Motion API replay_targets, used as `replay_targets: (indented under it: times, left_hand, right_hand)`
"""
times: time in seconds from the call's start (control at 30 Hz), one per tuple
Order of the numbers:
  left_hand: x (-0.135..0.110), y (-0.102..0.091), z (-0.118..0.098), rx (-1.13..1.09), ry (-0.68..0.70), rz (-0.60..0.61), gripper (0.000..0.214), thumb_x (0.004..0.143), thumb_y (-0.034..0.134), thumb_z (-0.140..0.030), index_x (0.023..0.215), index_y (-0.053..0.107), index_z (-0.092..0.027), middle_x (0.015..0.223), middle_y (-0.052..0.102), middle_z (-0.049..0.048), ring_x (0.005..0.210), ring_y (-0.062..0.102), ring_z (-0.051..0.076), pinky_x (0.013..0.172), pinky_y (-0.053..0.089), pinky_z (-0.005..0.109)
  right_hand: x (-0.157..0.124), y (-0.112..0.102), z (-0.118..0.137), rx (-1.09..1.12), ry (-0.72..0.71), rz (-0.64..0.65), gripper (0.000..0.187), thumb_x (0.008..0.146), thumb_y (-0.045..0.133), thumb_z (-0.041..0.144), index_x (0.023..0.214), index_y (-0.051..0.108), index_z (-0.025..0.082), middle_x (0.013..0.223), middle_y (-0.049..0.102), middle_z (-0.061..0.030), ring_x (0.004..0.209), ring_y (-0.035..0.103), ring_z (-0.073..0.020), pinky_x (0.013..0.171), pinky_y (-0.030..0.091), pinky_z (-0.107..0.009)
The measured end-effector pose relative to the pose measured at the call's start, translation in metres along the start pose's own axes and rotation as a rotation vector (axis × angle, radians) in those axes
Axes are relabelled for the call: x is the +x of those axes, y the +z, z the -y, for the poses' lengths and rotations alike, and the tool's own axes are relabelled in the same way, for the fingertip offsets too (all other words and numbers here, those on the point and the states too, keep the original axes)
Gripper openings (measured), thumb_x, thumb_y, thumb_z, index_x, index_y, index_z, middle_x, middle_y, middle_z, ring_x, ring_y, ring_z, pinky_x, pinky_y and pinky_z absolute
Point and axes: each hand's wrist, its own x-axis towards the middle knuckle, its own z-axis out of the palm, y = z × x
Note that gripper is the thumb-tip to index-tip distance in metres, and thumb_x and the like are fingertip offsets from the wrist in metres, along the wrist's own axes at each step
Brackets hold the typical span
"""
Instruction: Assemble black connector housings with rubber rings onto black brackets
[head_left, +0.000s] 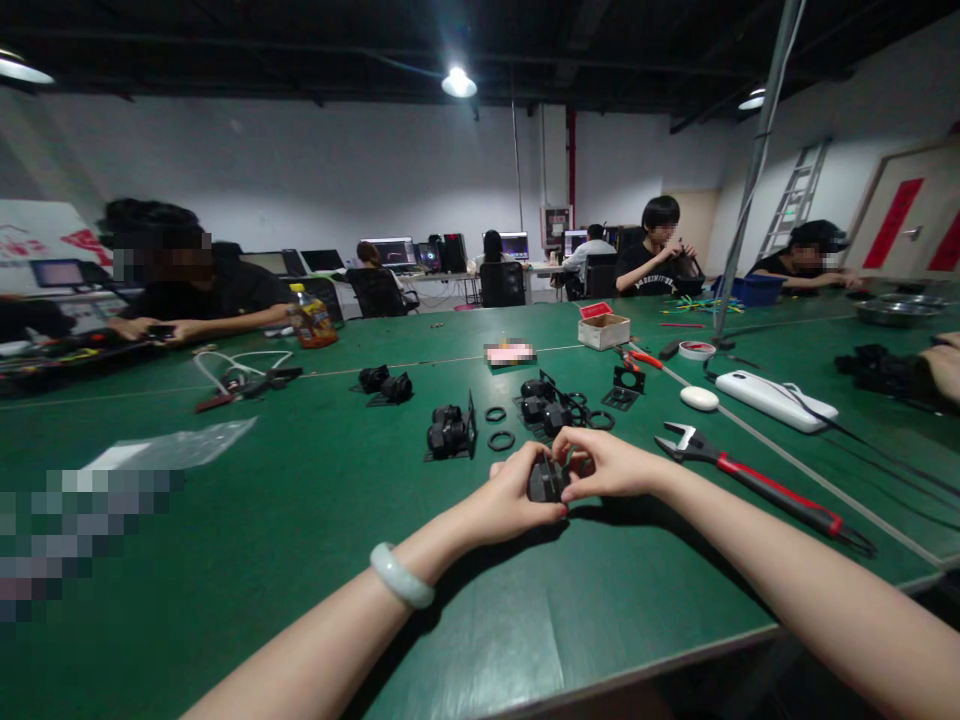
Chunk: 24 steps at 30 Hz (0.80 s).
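A small dark plastic fitting (546, 482) is between my hands, just above the green table (480, 600). My left hand (517, 495) wraps round it from the left, thumb along its near side. From the right, my right hand (600, 465) pinches it with thumb and fingers; its exact shape is partly covered by fingers. Just beyond lie black fittings on brackets (448, 432), with another group (547, 405) behind my hands. Flat black rings (501, 440) rest beside them. A loose black bracket (624, 388) with a round hole stands farther right.
An adjustable wrench (765, 485) with red-black handle lies right of my right forearm. Near it are a white power bank (776, 400), a white oval object (699, 399) and a tape roll (696, 350). Farther back stand a small box (604, 330) and a bottle (311, 318). Other people sit around.
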Motion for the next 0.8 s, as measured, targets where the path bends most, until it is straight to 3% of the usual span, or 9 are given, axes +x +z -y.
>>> replay_targets:
  times: [0.6, 0.8]
  left_hand:
    - [0.0, -0.0001, -0.0001, 0.018, -0.012, -0.002, 0.05, 0.059, 0.061, -0.037, 0.102, 0.042, -0.02, 0.085, 0.049, 0.0007, 0.083, 0.046, 0.02, 0.068, 0.037, 0.029]
    - [0.0006, -0.001, -0.0026, -0.003, -0.033, 0.007, 0.051, 0.058, 0.061, -0.038, 0.102, 0.042, -0.02, 0.085, 0.049, 0.0011, 0.082, 0.045, 0.02, 0.068, 0.037, 0.03]
  right_hand:
    - [-0.0012, -0.003, -0.0022, -0.139, -0.016, -0.025, 0.032, 0.065, 0.061, 0.033, 0.091, 0.051, 0.017, 0.087, 0.054, -0.0027, 0.07, 0.051, -0.0119, 0.061, 0.043, -0.024]
    - [-0.0003, -0.0048, -0.0065, -0.055, 0.029, 0.013, 0.036, 0.064, 0.062, 0.036, 0.091, 0.049, 0.016, 0.081, 0.052, -0.0015, 0.064, 0.049, -0.0099, 0.056, 0.041, -0.022]
